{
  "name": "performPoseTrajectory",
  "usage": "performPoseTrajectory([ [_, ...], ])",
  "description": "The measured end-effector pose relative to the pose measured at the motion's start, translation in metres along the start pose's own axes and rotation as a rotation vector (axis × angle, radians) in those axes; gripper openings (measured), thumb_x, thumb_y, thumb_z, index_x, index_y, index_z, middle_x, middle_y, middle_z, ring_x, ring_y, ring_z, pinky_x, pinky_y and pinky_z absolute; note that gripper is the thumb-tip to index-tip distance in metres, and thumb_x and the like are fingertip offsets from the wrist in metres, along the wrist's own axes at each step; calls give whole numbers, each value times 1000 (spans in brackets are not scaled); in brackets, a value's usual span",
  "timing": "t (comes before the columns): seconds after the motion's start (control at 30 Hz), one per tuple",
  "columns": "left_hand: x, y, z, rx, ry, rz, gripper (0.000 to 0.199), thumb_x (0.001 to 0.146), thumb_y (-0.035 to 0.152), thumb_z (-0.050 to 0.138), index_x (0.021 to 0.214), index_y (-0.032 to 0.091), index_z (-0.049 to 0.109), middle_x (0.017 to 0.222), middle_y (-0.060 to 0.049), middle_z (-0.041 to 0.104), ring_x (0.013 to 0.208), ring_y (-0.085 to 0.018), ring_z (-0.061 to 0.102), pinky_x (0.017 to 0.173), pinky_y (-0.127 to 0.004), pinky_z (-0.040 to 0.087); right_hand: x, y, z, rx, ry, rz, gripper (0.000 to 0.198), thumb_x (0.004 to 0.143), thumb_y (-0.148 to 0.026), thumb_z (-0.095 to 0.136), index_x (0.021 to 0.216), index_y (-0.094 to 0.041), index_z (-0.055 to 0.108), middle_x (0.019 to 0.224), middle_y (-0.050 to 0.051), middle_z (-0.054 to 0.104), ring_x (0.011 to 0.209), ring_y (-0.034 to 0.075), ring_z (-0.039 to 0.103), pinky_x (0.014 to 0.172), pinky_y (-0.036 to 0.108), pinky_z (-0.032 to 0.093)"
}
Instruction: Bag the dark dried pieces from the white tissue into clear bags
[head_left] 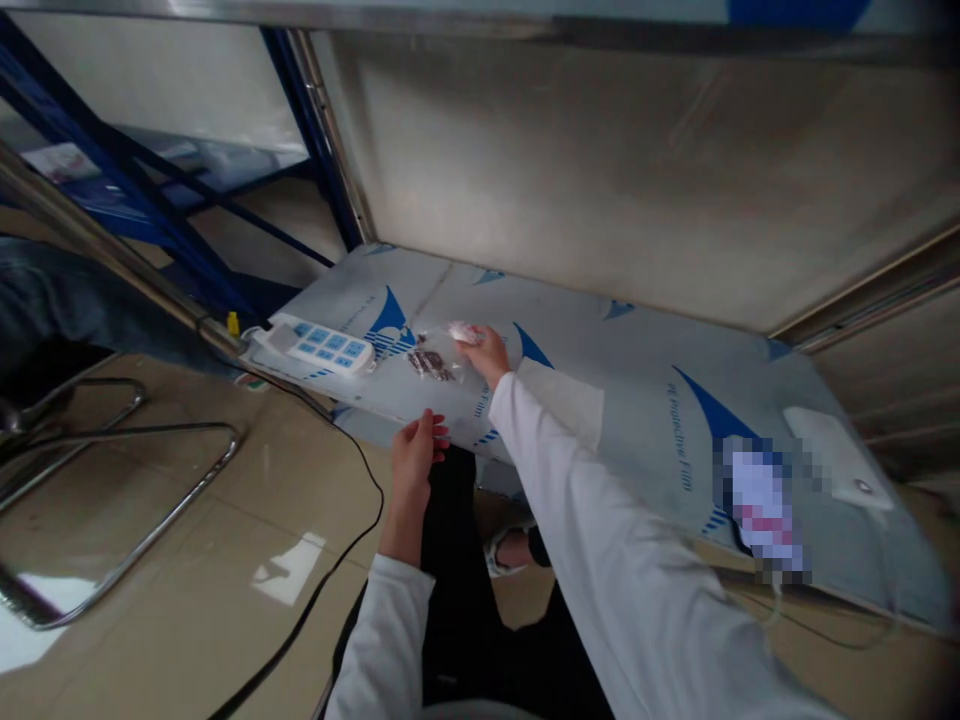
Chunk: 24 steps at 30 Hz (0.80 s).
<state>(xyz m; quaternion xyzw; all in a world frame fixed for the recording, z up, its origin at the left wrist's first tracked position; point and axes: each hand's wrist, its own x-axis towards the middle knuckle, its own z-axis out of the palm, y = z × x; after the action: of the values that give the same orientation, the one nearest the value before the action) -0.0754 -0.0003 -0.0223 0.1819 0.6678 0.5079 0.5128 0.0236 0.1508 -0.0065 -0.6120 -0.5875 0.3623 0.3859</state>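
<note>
Tabletop (637, 345) and glossy tiled floor (300, 580) fill most of the lower view, the former wearing a grey film printed with blue shapes and the words "PE Protective Film". A blue metal rack (292, 110) stands beyond its left end, and a person's denim-clad leg (97, 300) shows at the left edge. Below that, bent metal tubing of a chair (169, 530) rests on the floor. A black cable (367, 455) curves down past the tabletop's near left corner. Toward the right end lie a flat white device (847, 460) and, just beside it, a pixelated object (761, 510) whose details are hidden. A white power strip (322, 345) with blue socket faces sits near the left end. In the middle, a pale sheet (574, 400) lies partly behind the right sleeve. The left hand (418, 450) hangs by the near edge, fingers loosely curled and apart from the thumb, with nothing visible in its grasp. The right hand (487, 355) reaches over the tabletop, its fingers closed on a small pink-and-white packet (463, 331). Just left of it, on the film, is a clear bag of dark brown pieces (431, 364); whether bag and packet are joined, I cannot tell.
</note>
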Motion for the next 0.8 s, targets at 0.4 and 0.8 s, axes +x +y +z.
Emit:
performPoseTrajectory([
  [0.4,-1,5,2,-72,-9,31,44,63,51,65,78,10,68,63,-3,63,43,-6,51,38,-17,36,-39,23,37,-701,-320,-561,50,94,-35,41,140,-14,39,151,14,30,140,29,23,111,45,21],
  [0.8,0,5,6,-69,-39,54,42,64,50,62,77,10,68,64,-2,62,42,-6,50,37,-17,35,-44,43,21,-551,-69,-260,61,87,-41,54,137,-8,41,146,20,36,137,29,28,111,44,20],
])
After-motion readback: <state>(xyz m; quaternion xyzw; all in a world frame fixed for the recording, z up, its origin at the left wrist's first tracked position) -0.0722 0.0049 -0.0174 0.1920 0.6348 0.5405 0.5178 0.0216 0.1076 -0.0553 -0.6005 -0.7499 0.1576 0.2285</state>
